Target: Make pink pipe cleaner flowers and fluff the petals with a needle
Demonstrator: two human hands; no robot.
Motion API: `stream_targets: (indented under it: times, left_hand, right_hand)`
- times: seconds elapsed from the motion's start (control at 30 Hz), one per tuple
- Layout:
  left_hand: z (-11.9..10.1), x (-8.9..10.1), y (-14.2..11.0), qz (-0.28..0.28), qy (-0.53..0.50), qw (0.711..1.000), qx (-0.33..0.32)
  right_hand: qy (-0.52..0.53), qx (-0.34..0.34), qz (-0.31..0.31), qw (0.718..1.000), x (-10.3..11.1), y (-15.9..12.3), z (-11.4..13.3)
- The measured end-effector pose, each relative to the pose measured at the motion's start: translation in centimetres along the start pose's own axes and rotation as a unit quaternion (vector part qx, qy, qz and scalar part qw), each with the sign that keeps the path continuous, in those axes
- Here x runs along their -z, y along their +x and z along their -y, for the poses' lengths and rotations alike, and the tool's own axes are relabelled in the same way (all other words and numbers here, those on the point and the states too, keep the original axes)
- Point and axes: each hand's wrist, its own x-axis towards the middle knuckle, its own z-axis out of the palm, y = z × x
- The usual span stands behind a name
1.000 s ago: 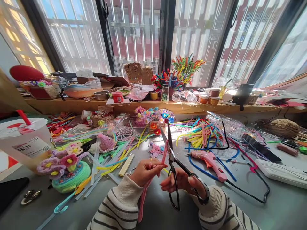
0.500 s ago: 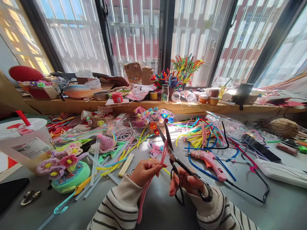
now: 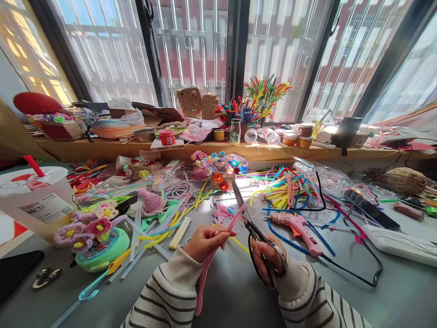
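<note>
My left hand (image 3: pixel 205 241) is closed around a pink pipe cleaner (image 3: pixel 206 269), whose short top end sticks up past my fingers and whose long tail hangs down over my striped sleeve. My right hand (image 3: pixel 268 257) grips the black handles of a pair of scissors (image 3: pixel 253 230). The blades are closed together and point up and to the left, right beside the pipe cleaner's upper tip. Both hands hover above the grey table (image 3: pixel 392 291).
A pink glue gun (image 3: pixel 297 227) with a black cord lies right of the scissors. A heap of coloured pipe cleaners (image 3: pixel 287 187), a green crocheted flower pot (image 3: pixel 99 246), a lidded drink cup (image 3: pixel 37 202), a white keyboard (image 3: pixel 403 246) and twine (image 3: pixel 404 181) surround my hands.
The scissor blades have closed from open on the pipe cleaner's upper end, and my right hand squeezed the handles together. The stub above my left fingers looks shorter.
</note>
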Motion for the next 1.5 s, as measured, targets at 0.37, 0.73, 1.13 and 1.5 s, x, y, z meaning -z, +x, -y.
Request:
stream_targets:
  times: [0.37, 0.73, 1.13, 1.5]
  left_hand:
    - [0.2, 0.8, 0.6, -0.127, -0.114, 0.984, 0.051]
    - [0.7, 0.8, 1.0, -0.113, -0.192, 0.972, 0.068]
    - [0.9, 0.8, 0.9, -0.138, -0.228, 0.963, 0.044]
    - [0.2, 0.9, 0.7, -0.164, -0.396, 0.903, 0.007]
  right_hand:
    - [-0.176, 0.030, -0.090, 0.980, 2.8, -0.3, 2.6]
    - [-0.787, -0.138, -0.186, 0.572, 13.8, 0.8, 8.6]
    - [-0.805, -0.262, -0.074, 0.527, 18.1, 4.7, 8.2]
    - [-0.570, -0.037, 0.062, 0.818, 2.5, 3.5, 4.1]
